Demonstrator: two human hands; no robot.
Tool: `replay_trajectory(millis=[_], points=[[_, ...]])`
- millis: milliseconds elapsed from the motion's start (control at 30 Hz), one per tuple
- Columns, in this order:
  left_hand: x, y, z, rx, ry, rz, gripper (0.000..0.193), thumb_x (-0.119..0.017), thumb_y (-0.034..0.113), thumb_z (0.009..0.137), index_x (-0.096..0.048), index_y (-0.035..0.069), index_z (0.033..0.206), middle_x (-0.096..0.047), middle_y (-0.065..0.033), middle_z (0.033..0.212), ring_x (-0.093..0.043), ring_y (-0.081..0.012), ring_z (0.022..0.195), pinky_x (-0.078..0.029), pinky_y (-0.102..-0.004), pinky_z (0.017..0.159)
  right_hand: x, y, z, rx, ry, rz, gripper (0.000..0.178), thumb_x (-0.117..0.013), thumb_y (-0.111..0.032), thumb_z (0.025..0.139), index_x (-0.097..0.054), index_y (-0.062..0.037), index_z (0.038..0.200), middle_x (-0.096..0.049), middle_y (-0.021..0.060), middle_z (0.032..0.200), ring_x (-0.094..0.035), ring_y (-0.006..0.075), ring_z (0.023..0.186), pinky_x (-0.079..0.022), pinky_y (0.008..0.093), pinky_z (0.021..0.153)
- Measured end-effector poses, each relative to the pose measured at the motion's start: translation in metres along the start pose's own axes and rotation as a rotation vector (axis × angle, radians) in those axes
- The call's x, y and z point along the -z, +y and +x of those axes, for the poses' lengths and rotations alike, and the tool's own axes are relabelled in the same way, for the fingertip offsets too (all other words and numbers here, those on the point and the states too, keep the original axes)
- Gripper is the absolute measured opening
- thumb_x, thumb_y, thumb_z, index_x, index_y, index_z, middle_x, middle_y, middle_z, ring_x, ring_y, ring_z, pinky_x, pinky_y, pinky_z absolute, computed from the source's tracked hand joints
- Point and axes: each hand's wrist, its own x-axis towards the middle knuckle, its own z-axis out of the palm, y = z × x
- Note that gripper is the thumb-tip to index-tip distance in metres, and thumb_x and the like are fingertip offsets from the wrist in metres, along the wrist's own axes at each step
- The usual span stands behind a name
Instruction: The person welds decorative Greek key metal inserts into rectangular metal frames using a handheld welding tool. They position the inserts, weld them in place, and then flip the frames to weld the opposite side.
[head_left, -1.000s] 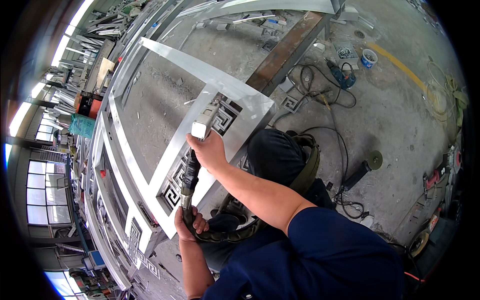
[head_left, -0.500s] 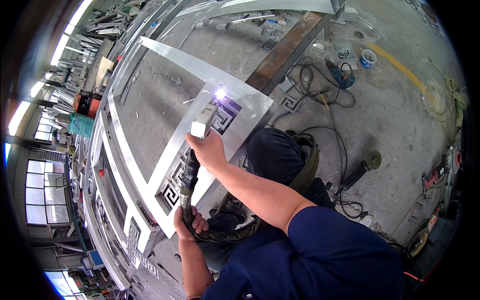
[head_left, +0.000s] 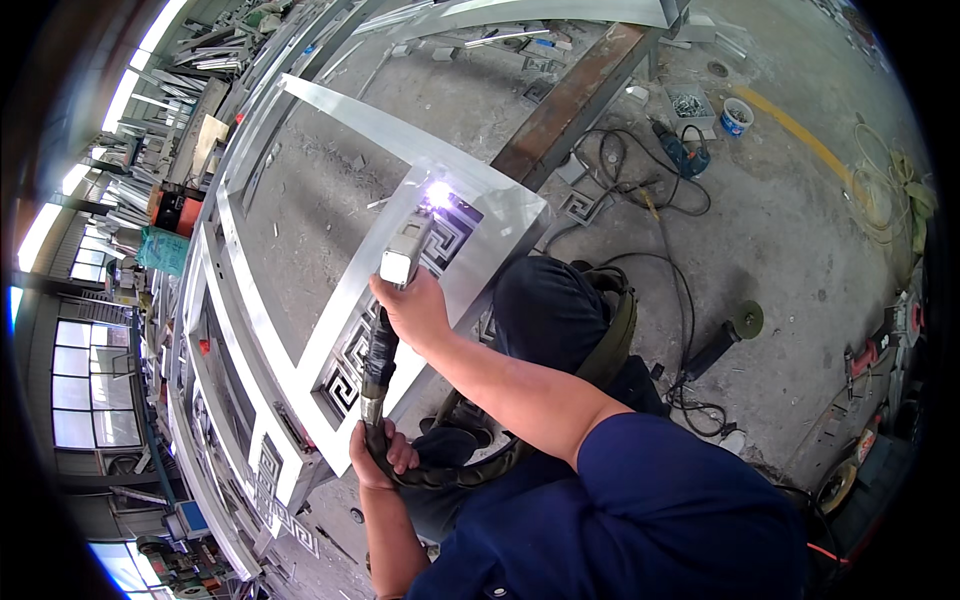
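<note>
Two bare hands on this: right hand (head_left: 418, 308) is wrapped round the black-handled torch (head_left: 380, 355) by its pale block, and the left hand (head_left: 376, 455) is curled round the thick dark hose (head_left: 460, 476), about 6 to 7 o'clock from the right. Torch points roughly 12 o'clock, with a bright white-violet glow (head_left: 438, 194) at its tip, by the upper end of the fretwork (head_left: 447, 238) in the silver frame (head_left: 512, 215). Drill (head_left: 688, 158) lies on the floor (head_left: 800, 270) at 2 o'clock from the right hand, grinder (head_left: 722, 345) at 3.
</note>
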Motion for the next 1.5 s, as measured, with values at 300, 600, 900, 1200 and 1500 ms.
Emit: replay_trajectory(millis=[300, 600, 900, 1200, 1500], points=[[-0.002, 0.002, 0.003, 0.002, -0.009, -0.017, 0.057, -0.039, 0.064, 0.098, -0.051, 0.009, 0.089, -0.041, -0.0034, 0.05, -0.04, -0.0198, 0.037, -0.042, -0.0402, 0.049, 0.003, -0.012, 0.001, 0.033, -0.027, 0.067, 0.043, -0.079, -0.031, 0.088, -0.063, 0.0056, 0.103, -0.072, 0.0172, 0.093, -0.072, 0.0286, 0.086, -0.054, 0.0388, 0.075], [-0.004, 0.004, 0.008, 0.017, -0.003, 0.006, 0.057, -0.04, 0.064, 0.098, -0.051, 0.01, 0.088, -0.041, -0.0022, 0.049, -0.039, -0.0187, 0.036, -0.042, -0.0388, 0.047, 0.004, -0.005, 0.007, 0.01, -0.031, 0.073, 0.038, -0.077, -0.028, 0.089, -0.064, 0.0046, 0.103, -0.073, 0.0153, 0.09, -0.071, 0.0276, 0.084, -0.053, 0.0381, 0.074], [-0.001, 0.004, 0.01, 0.021, -0.029, -0.033, 0.056, -0.042, 0.064, 0.098, -0.051, 0.009, 0.088, -0.042, -0.0025, 0.05, -0.04, -0.0188, 0.037, -0.042, -0.0383, 0.048, 0.004, -0.001, 0.011, 0.015, -0.031, 0.014, 0.041, -0.076, -0.033, 0.089, -0.065, 0.0045, 0.103, -0.074, 0.0174, 0.091, -0.073, 0.031, 0.088, -0.055, 0.039, 0.076], [-0.001, 0.006, 0.01, 0.026, -0.045, -0.02, 0.057, -0.042, 0.064, 0.098, -0.051, 0.009, 0.088, -0.042, -0.003, 0.05, -0.042, -0.0192, 0.037, -0.043, -0.0388, 0.049, 0.009, -0.013, 0.009, 0.001, -0.034, -0.047, 0.041, -0.076, -0.035, 0.088, -0.067, 0.003, 0.101, -0.074, 0.017, 0.089, -0.072, 0.0329, 0.087, -0.054, 0.0404, 0.075], [-0.001, 0.004, 0.004, 0.016, -0.034, -0.011, 0.056, -0.041, 0.063, 0.098, -0.051, 0.009, 0.088, -0.041, -0.0028, 0.05, -0.041, -0.0194, 0.037, -0.043, -0.0391, 0.049, 0.008, -0.013, 0.005, -0.01, -0.063, -0.019, 0.041, -0.076, -0.035, 0.089, -0.066, 0.0032, 0.102, -0.072, 0.0161, 0.088, -0.071, 0.031, 0.085, -0.053, 0.0399, 0.075]])
